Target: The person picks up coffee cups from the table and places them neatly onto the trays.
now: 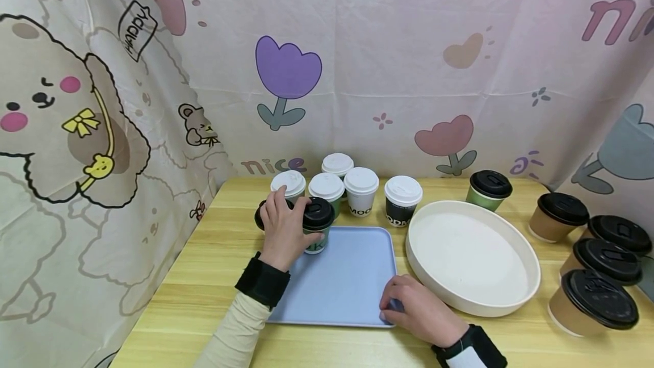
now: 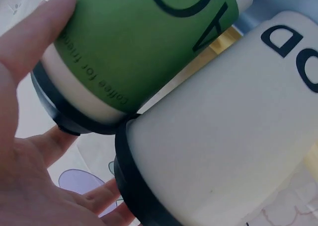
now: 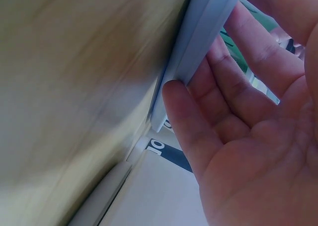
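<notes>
My left hand (image 1: 283, 231) reaches over two black-lidded paper cups at the back left corner of the blue tray (image 1: 347, 283). Its thumb and fingers grip the green cup (image 2: 144, 42), whose black lid (image 1: 318, 213) shows right of the hand. Against it leans the white cup (image 2: 223, 121), my other fingers lying at its lid; from the head only a bit of that black lid (image 1: 259, 216) appears. At the tray's front right corner, my right hand (image 1: 421, 308) pinches the raised rim (image 3: 198, 42) with curled fingers.
Several white-lidded cups (image 1: 361, 192) stand behind the tray. A round white tray (image 1: 475, 254) sits to the right, a green black-lidded cup (image 1: 485, 200) behind it. Several brown cups (image 1: 577, 311) with black lids line the table's right side. A printed cloth (image 1: 383, 72) hangs behind.
</notes>
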Tool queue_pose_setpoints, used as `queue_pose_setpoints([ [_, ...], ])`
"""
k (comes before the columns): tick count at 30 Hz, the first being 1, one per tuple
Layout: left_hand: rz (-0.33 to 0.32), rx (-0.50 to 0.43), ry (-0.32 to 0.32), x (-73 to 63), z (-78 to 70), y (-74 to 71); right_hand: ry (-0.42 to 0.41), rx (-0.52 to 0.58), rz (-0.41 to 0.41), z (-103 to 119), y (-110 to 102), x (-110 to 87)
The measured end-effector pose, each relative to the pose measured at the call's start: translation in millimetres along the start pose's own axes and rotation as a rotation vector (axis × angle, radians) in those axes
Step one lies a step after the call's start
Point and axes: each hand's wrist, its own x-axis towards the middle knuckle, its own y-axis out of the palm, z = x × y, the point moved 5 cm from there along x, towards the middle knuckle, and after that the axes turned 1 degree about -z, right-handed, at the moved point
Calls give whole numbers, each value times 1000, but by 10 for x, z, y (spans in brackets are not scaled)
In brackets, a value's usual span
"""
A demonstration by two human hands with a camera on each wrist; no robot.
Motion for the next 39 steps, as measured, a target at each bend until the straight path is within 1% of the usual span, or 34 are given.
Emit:
queue_pose_setpoints([
  [6,-17,-10,11,-6,-4,5,5,0,1,0,1,4],
  [14,6,2,29,-17,-13,-17,2,-1,-1,7,-4,-1],
  [22,60,23,60,-29,-13,-45,3,-3,-2,10,1,4],
  [29,150,-43,51,-20,-35,-59,-11,1,-12,7,8,-8],
  [30,165,-54,46,-21,-41,-66,-16,1,-14,9,11,-10],
  [33,173,-73,52,-16,-67,-114,-24,1,-15,8,19,-9],
  [36,163,-86,64,9,-84,-176,-23,1,-15,4,16,-3],
  [39,152,-100,65,67,-78,-249,-24,4,-18,4,5,2],
])
